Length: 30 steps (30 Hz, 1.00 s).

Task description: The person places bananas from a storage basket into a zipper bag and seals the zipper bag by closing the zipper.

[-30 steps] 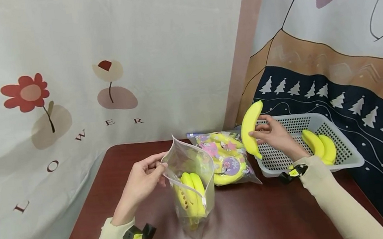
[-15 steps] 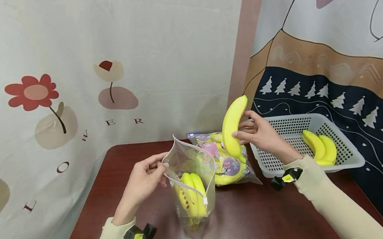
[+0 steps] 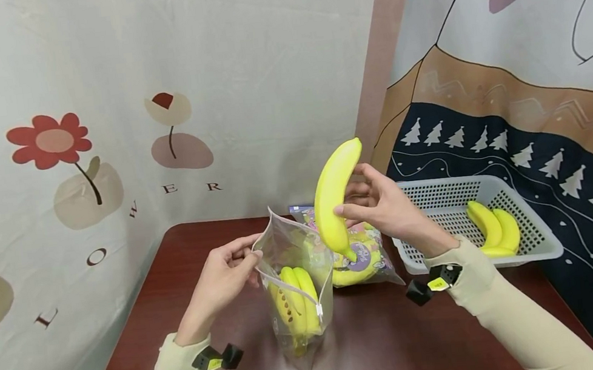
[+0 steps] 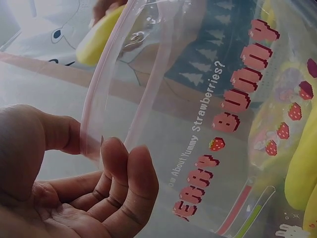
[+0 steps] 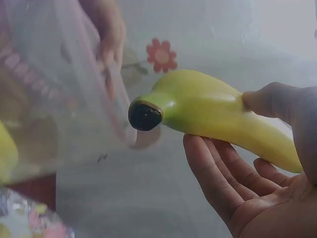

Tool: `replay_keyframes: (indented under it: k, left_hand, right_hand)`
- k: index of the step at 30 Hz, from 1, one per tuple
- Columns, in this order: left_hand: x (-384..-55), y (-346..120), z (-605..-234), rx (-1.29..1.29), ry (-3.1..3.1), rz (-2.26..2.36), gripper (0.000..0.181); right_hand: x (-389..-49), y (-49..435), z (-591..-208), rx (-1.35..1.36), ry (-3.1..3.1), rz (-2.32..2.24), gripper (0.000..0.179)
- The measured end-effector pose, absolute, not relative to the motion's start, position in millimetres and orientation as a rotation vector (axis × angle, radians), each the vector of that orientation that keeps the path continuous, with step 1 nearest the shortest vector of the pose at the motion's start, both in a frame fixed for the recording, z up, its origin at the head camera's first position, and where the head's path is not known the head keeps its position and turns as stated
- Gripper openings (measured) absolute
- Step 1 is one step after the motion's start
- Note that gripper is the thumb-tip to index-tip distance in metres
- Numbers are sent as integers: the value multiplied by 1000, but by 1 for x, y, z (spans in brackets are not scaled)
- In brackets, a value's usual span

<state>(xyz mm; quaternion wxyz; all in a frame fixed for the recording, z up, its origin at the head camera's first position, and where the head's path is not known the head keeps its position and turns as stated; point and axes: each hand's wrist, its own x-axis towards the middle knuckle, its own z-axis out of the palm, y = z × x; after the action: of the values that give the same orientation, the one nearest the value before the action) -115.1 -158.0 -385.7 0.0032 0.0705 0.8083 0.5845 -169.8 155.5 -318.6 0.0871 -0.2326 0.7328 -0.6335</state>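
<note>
My left hand (image 3: 228, 273) pinches the left rim of a clear zip bag (image 3: 327, 322), which stands with its mouth wide apart. Inside the bag lie several yellow bananas (image 3: 300, 300). In the left wrist view, red lettering and strawberries are printed on the bag's wall (image 4: 218, 144). My right hand (image 3: 384, 205) holds another banana (image 3: 333, 196) between thumb and fingers, tilted, stem end down, close over the bag's right rim. The right wrist view shows that banana's dark stem tip (image 5: 145, 116) facing the bag.
Behind the bag, a second printed bag (image 3: 365, 256) full of bananas lies on the dark red table (image 3: 401, 332). At the right stands a grey perforated basket (image 3: 541, 236) with a few bananas (image 3: 499, 226). A patterned curtain (image 3: 264, 91) hangs behind the table.
My right hand has carried the banana left and slightly up, from in front of the basket, past the second bag, to the open bag's rim. My left hand keeps its place on the bag.
</note>
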Motion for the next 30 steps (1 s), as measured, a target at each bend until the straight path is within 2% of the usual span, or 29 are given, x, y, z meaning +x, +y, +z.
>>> replay_keyframes:
  k: [8, 20, 24, 30]
  left_hand:
    - [-116, -158, -385, 212, 2549, 1820, 38]
    - [-114, -157, -384, 215, 2533, 1829, 38]
    - [-113, -157, -384, 196, 2530, 1821, 38]
    - [-113, -157, -382, 132, 2571, 1802, 36]
  right_hand:
    - [-154, 125, -309, -771, 2258, -1793, 67]
    - [-146, 88, -320, -784, 2512, -1540, 69]
    - [-143, 81, -325, -715, 2552, -1429, 70]
    - [-140, 72, -335, -689, 2595, -1201, 65]
